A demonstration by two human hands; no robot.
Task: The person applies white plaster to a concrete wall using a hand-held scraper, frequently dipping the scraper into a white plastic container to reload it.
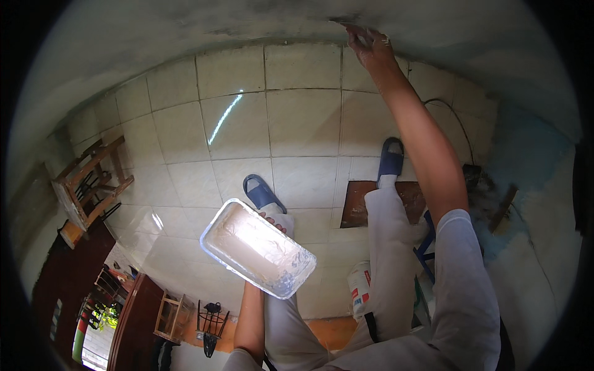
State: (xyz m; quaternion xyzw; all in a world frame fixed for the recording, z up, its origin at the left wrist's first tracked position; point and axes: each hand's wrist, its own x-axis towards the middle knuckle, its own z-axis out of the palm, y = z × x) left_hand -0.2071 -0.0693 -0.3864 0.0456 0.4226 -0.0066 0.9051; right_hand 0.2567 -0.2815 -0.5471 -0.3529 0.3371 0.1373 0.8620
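My left hand (273, 223) supports a pale rectangular tray (242, 276) from beneath, its fingers curled at the far edge and the palm hidden. Inside the tray lies a smooth, whitish paste like putty (253, 238), thicker and smeared toward the right end. With my right arm stretched far forward, my right hand (371, 48) pinches a thin flat scraper (344, 25) against the wall (272, 25). Only the scraper's narrow dark edge shows. White smears mark that hand's fingers, and the wall around it has uneven grey patches.
Blue sandals (263, 193) are on my feet on the tiled floor (303, 120). A brown board (356, 204) lies by the right foot. Near my legs stands a white bucket (359, 284). Wooden stools (93, 185) stand at left; a dark cable (455, 114) runs at right.
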